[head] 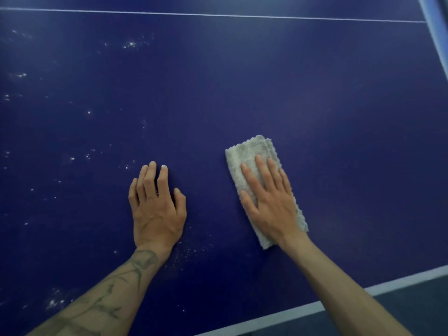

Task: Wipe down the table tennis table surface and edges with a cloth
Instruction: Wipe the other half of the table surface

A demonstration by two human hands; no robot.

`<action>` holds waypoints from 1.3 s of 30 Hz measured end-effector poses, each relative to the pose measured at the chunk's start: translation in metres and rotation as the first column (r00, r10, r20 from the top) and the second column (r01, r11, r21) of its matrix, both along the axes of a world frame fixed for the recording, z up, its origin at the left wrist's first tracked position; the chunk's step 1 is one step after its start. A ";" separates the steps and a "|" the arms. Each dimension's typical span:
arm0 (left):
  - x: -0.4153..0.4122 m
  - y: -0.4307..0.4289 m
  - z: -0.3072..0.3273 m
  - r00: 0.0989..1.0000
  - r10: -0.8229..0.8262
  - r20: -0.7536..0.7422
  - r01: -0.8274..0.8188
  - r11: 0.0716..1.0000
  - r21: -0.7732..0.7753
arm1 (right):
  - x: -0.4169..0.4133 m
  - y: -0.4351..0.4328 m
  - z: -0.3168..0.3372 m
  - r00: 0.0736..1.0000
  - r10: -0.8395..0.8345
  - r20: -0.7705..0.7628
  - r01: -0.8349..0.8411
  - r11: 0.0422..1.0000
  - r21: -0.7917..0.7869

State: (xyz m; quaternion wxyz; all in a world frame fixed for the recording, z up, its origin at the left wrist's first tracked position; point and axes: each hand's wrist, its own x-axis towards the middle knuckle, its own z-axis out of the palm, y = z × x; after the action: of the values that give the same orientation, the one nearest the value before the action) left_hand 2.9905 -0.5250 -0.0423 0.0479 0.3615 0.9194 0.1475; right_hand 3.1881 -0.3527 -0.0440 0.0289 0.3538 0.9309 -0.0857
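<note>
- White specks (131,44) dot the left part of the blue table (315,93), from the far side down to beside your tattooed forearm. That part looks unwiped, so I judge the job well short of done.
- Your left hand (155,209) rests on the table just right of those specks, fingers lightly bent with the tips down and thumb out to the side, holding nothing. More specks lie just beside its wrist. If you lean or slide on this hand, you could smear them into the cleaner area.
- Your folded grey cloth (252,151) lies flat on the table right of centre, well apart from the left hand, with its long side pointing away from you.
- Your right hand (269,202) lies flat on the cloth, fingers straight and slightly spread, pressing it down rather than gripping it. Without a grip, a quick stroke could let the cloth slip out or unfold. Its far end reaches past your fingertips, so it likely gets less pressure there.
- Along the near right runs the white edge stripe (388,284). Sweeping that way could push dust onto the floor.
</note>
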 end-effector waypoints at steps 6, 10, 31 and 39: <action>0.001 0.000 0.000 1.000 0.003 -0.013 -0.002 1.000 0.009 | -0.037 -0.009 0.003 0.987 -0.163 0.005 0.163 0.984 -0.067; 0.002 -0.001 -0.002 1.000 0.001 -0.031 0.000 1.000 0.023 | -0.039 -0.068 -0.005 0.995 0.065 -0.071 -0.069 0.997 -0.047; 0.052 -0.096 0.005 0.998 -0.067 -0.020 0.067 0.998 0.020 | 0.053 -0.049 0.004 0.993 0.113 -0.025 -0.114 0.993 -0.042; 0.067 -0.112 -0.005 0.997 -0.052 -0.050 0.051 0.998 -0.022 | -0.002 -0.043 0.000 0.970 -0.239 -0.040 0.236 0.969 -0.066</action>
State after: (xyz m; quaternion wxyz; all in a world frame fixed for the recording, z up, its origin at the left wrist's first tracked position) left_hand 3.0573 -0.6366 -0.0476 0.0321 0.3880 0.9122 0.1274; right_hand 3.1858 -0.3958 -0.0439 0.0069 0.4596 0.8792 -0.1253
